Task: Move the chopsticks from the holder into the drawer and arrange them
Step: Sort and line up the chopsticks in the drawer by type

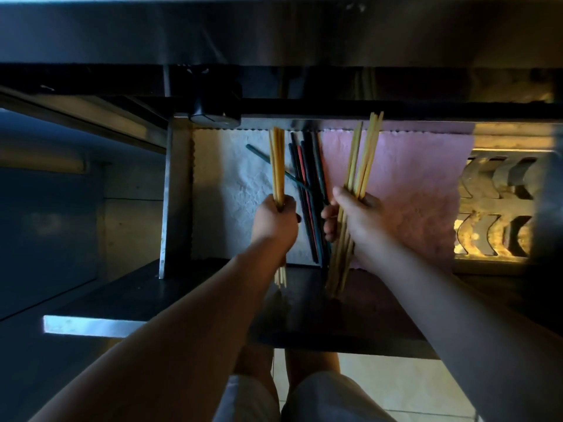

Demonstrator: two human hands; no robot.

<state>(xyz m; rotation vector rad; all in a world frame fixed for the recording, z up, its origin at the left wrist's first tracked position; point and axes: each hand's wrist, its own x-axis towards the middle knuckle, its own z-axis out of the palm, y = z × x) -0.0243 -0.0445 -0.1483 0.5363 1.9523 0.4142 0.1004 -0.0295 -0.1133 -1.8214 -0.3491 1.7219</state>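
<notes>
Chopstick bundles (277, 166) in both fists

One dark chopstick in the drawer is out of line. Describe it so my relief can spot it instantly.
Start at the open drawer, lined with a white cloth and a pink cloth. Between the two hands' pale bundles lies a row of dark chopsticks. The stray teal chopstick alone runs diagonally, crossing onto the white cloth.

No legible txt, labels or nos. anywhere.
</notes>
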